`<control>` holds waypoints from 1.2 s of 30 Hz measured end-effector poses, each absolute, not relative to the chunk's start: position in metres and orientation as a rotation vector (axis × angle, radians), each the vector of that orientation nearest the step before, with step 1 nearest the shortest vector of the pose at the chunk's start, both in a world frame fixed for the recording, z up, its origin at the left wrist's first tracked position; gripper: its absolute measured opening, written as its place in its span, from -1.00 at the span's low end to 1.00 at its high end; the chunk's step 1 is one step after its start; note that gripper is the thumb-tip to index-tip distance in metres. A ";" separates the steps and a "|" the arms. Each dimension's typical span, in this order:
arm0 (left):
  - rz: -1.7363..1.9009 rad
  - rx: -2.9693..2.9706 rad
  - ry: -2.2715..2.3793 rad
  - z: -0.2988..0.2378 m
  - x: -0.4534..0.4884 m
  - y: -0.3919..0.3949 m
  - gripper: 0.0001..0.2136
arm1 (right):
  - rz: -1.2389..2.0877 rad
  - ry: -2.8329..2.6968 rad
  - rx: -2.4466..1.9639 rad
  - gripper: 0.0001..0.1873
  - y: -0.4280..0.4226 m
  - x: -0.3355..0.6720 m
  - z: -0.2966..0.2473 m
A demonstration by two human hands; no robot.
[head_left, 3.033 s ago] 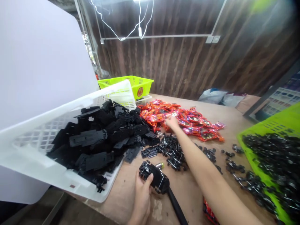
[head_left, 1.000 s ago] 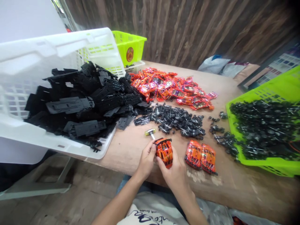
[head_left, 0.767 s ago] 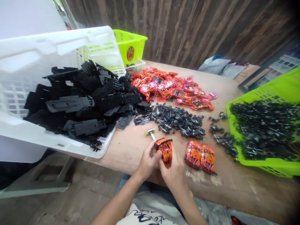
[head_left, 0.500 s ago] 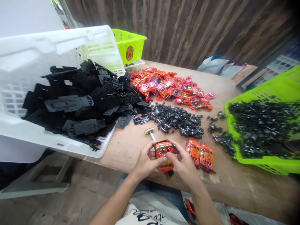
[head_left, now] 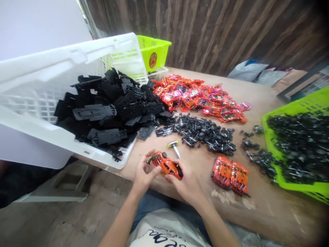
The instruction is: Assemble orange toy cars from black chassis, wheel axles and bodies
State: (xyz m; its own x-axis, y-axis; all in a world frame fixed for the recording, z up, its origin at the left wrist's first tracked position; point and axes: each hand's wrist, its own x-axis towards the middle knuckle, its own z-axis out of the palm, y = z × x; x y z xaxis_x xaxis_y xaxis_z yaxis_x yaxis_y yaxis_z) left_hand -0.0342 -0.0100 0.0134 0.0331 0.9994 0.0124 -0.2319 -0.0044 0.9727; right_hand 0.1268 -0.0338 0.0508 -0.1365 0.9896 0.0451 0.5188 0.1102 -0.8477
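Note:
An orange toy car with black wheels is held between both hands above the table's near edge, its side turned up. My left hand grips one end, thumb on the body. My right hand closes round the other end, near a wheel. Just beyond the car lies a small hammer with a yellowish head and a metal handle. To the right of my right hand, two more orange toy cars rest side by side on the table.
A tipped white basket at left spills black car bases. Orange car shells are heaped at the back, with black wheels on axles before them. At right a green basket holds more wheels. Another green basket stands behind.
The toy car has turned from showing its top to lying on its side, and both hands have shifted their grip with it. The camera view has swung slightly left.

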 end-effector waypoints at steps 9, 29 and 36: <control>0.996 1.147 1.169 0.006 -0.047 0.002 -0.56 | 0.944 -1.622 -1.619 -0.76 -0.022 0.118 0.023; 0.953 1.583 1.058 0.014 -0.085 -0.003 -0.47 | 1.266 -1.468 -1.492 -0.56 -0.025 0.131 0.001; 0.919 1.575 1.187 0.000 -0.068 -0.002 -0.58 | 0.585 -1.972 -1.408 -0.65 -0.043 0.135 0.019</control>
State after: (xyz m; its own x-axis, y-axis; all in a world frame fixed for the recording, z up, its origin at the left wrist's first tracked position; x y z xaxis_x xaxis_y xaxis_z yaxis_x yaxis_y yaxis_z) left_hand -0.0682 -0.0023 0.0004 0.2534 0.9669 0.0309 0.2721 -0.1019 0.9569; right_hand 0.1351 -0.0431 0.0195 -0.2233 0.9447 0.2402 0.6608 0.3279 -0.6751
